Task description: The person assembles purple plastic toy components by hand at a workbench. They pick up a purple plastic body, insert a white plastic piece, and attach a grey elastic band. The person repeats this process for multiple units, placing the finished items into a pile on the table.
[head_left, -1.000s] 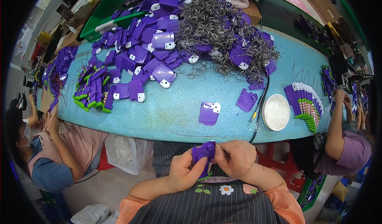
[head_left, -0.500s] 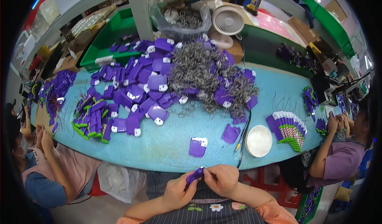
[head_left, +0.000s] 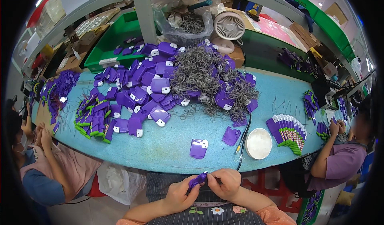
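Note:
Close to my body, just off the table's near edge, my left hand (head_left: 179, 194) is closed around a purple plastic piece (head_left: 197, 180) held tilted, its pale end upward. My right hand (head_left: 226, 184) is pinched at that end; anything between its fingertips is too small to make out. On the table ahead lies a flat purple case with a white corner (head_left: 198, 149). To its right rests an all-purple plate (head_left: 231, 135). Farther back spreads a heap of purple cases (head_left: 159, 85), partly covered by a tangle of grey metal rings (head_left: 198, 71).
A white round dish (head_left: 258, 144) stands beside a black cable (head_left: 244, 145). Purple-and-green pieces are fanned out (head_left: 289, 131) at right and heaped (head_left: 94, 119) at left. Behind are a green tray (head_left: 116, 53) and a fan (head_left: 229, 25). A person sits on each side.
Both hands stay together at the purple piece, which has turned slightly in my left hand. My right fingertips have shifted a little along its end. The view has tilted slightly.

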{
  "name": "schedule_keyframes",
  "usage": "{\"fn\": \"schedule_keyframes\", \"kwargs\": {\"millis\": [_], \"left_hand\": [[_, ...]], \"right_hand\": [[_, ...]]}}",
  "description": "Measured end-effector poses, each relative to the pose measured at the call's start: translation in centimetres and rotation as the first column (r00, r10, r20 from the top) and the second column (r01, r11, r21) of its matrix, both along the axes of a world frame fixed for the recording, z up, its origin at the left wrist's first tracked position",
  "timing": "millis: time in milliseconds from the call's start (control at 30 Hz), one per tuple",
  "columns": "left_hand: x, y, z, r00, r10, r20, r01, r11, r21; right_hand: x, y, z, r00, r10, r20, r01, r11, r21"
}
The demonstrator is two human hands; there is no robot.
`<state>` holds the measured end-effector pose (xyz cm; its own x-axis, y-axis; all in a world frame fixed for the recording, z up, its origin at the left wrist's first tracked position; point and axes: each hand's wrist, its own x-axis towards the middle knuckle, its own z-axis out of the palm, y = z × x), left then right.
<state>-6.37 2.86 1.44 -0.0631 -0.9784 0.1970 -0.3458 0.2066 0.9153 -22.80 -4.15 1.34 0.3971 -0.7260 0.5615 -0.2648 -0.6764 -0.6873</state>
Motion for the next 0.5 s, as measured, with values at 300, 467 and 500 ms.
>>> {"fn": "schedule_keyframes", "kwargs": {"millis": [300,467,500], "left_hand": [[-0.2,0.3,-0.9,0.995,-0.029,-0.092,0.032,0.999,0.033],[0.2,0.1,-1.5,0.998,-0.019,-0.06,0.022,0.999,0.04],[0.3,0.1,-1.6,0.998,-0.014,-0.054,0.015,0.999,0.034]], "right_hand": [[-0.1,0.4,-0.5,0.999,-0.031,-0.038,0.031,0.999,-0.009],[0.0,0.1,-0.8,0.996,-0.045,-0.074,0.043,0.999,-0.033],[0.0,0.0,-1.0,0.995,-0.051,-0.084,0.048,0.998,-0.043]]}}
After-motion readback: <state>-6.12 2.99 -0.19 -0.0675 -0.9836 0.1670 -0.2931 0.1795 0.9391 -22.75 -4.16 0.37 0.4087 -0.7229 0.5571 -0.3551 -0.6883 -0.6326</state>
